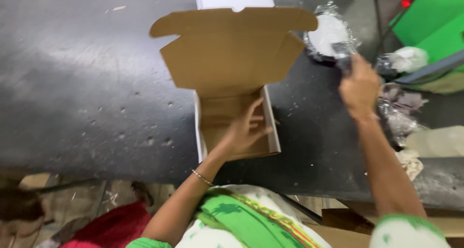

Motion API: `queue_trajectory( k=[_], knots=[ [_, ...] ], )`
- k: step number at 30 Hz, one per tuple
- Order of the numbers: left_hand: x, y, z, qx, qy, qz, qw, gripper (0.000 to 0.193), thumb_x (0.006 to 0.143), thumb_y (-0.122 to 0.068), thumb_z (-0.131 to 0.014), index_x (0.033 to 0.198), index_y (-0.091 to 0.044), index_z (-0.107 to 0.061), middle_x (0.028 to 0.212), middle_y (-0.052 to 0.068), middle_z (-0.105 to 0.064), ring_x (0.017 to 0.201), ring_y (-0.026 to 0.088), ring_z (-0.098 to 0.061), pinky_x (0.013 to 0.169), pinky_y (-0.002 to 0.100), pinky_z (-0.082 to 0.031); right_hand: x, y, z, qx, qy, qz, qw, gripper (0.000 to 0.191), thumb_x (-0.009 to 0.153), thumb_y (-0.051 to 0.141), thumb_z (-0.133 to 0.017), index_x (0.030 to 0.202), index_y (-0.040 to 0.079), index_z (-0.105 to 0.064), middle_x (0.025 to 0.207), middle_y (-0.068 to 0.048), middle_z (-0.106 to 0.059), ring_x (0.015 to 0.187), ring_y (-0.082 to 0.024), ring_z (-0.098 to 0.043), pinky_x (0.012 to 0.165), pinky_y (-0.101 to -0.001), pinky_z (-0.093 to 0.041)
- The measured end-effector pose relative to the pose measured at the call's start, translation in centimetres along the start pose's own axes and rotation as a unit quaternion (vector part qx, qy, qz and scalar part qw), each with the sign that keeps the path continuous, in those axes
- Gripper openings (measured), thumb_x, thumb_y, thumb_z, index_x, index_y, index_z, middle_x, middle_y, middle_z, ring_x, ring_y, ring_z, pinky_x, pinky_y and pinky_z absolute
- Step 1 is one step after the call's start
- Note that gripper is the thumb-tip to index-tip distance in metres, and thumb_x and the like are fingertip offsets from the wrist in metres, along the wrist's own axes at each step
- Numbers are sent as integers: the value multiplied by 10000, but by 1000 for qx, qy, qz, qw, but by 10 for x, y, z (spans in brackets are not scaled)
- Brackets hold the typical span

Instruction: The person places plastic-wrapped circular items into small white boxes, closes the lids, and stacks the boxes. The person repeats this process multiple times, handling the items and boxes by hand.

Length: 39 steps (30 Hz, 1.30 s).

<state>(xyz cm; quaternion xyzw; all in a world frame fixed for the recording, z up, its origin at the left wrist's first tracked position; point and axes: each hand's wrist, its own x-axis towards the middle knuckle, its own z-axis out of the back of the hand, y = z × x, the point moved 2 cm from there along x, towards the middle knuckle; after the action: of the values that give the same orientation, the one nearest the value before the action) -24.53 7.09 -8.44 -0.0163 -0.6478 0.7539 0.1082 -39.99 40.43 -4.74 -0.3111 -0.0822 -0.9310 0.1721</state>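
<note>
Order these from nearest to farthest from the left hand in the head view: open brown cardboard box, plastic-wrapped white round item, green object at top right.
1. Open brown cardboard box: left hand rests inside it.
2. Plastic-wrapped white round item: up and right, by the right hand.
3. Green object: far top-right corner.

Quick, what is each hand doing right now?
Left hand: open, fingers spread, resting inside the open cardboard box.
Right hand: closed on a small dark item, too blurred to identify.

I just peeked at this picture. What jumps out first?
The open brown cardboard box in the middle of the dark grey table, lid flap up, with the left hand inside it. On the right, the right hand grips a clear-plastic-wrapped item.
</note>
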Motion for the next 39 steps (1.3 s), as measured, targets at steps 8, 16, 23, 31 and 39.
queue_trajectory(
  k=[8, 16, 23, 31, 39],
  knots=[
    [-45, -23, 125, -24, -380, 2, 925, 223, 988, 0, -643, 1208, -23, -615, 1122, 53, -680, 856, 112, -667, 727, 259, -579, -54, 124, 146, 433, 93, -182, 878, 215, 1047, 23, -690, 1262, 19, -678, 1131, -50, -720, 1046, -97, -666, 936, -240, -540],
    [-56, -34, 149, -43, -399, -40, 915, 247, 997, -6, -615, 1242, -2, -589, 1238, 80, -651, 904, 122, -698, 775, 274, -621, -51, 277, 76, 348, 69, 186, 916, 242, 912, 0, -683, 1144, 66, -704, 1280, -114, -705, 1173, -306, -685, 1020, -400, -557],
    [-50, -28, 170, 74, -396, -87, 911, 403, 985, -104, -761, 1331, -9, -577, 1339, 127, -614, 1116, 212, -655, 910, 374, -585, -71, 255, 48, 319, 158, 165, 920, 203, 892, 103, -765, 1089, 75, -724, 1258, -124, -683, 1168, -349, -634, 964, -441, -527],
    [26, -50, 197, 228, -318, -150, 908, 250, 916, -145, -864, 1099, -129, -694, 989, 66, -820, 826, 191, -838, 710, 349, -644, 66, 145, 11, 359, -12, -34, 933, 291, 985, 31, -850, 1186, -1, -641, 979, -76, -676, 881, -169, -648, 750, -299, -545],
    [-17, -62, 160, 100, -178, -116, 972, 467, 823, -9, -729, 1261, -89, -588, 1212, 63, -669, 983, 163, -748, 778, 297, -610, 16, 167, 38, 541, 150, -94, 822, 459, 928, 74, -785, 1339, 13, -591, 1013, -38, -703, 936, -95, -697, 836, -261, -590]
  ],
)
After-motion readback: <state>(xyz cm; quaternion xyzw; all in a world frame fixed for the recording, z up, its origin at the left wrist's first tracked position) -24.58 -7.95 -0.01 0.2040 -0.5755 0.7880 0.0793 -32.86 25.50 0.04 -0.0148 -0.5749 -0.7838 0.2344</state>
